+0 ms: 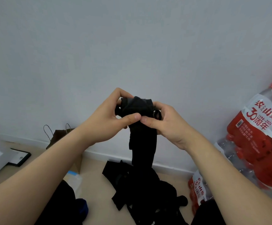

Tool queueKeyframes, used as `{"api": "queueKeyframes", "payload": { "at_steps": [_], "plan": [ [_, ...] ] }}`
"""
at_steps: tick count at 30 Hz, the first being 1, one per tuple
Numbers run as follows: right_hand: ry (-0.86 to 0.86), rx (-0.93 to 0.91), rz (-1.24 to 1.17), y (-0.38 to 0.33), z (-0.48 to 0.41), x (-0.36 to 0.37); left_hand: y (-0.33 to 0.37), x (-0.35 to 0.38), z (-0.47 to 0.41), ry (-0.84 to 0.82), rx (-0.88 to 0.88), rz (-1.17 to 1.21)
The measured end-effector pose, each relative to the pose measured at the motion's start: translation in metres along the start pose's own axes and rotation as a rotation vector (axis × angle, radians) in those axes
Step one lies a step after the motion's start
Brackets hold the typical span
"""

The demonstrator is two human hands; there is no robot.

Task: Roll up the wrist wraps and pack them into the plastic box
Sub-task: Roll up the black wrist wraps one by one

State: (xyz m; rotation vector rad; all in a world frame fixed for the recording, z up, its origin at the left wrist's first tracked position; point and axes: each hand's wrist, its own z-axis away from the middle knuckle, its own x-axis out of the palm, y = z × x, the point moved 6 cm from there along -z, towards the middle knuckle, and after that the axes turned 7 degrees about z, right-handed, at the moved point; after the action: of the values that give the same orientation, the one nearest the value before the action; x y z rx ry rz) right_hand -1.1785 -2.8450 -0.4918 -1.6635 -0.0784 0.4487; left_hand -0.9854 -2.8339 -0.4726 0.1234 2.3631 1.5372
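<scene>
Status: roll step in progress on one wrist wrap (142, 140), held up at chest level in front of the wall (132, 38). Left hand (106, 117) grips the wound upper portion, fingers curled over the top and thumb pressed on the front. Right hand (167, 124) grips the opp. side the same way, thumb tip touching the left thumb at centre. Approx. the top part is wound into a loose bundle. The remaining strap hangs straight down, and its lower end meets the pile of black wraps (141, 189) on the floor (96, 172). Est. progress: early, as no finished roll is visible and the pile looks unsorted. Plastic box: not positively ID'd. A clear plastic item (74, 177) lies beside the paper bag (58, 135), but contents cannot be confirmed. Remaining: finish the roll, secure, pack, then repeat for the pile.
</scene>
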Motion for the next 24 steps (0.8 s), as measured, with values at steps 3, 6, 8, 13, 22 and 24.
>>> {"api": "queueKeyframes", "payload": {
  "at_steps": [3, 6, 8, 13, 22, 24],
  "plan": [
    [0.026, 0.005, -0.068, 0.001, -0.001, 0.009, -0.003, 0.000, 0.000, 0.075, 0.003, -0.017],
    [-0.034, 0.048, -0.189, -0.001, -0.001, 0.027, -0.001, -0.004, -0.002, 0.185, 0.013, -0.015],
    [-0.070, 0.119, -0.260, 0.000, -0.001, 0.036, -0.002, -0.004, -0.003, 0.203, 0.007, 0.024],
    [-0.109, 0.243, -0.241, 0.004, 0.000, 0.036, -0.010, -0.007, -0.003, 0.236, -0.060, 0.058],
    [0.035, 0.279, -0.377, 0.004, 0.001, 0.038, -0.001, -0.015, -0.007, 0.109, 0.000, -0.065],
    [0.030, 0.263, -0.342, 0.004, 0.001, 0.038, -0.001, -0.014, -0.004, 0.054, -0.002, -0.068]
  ]
}}
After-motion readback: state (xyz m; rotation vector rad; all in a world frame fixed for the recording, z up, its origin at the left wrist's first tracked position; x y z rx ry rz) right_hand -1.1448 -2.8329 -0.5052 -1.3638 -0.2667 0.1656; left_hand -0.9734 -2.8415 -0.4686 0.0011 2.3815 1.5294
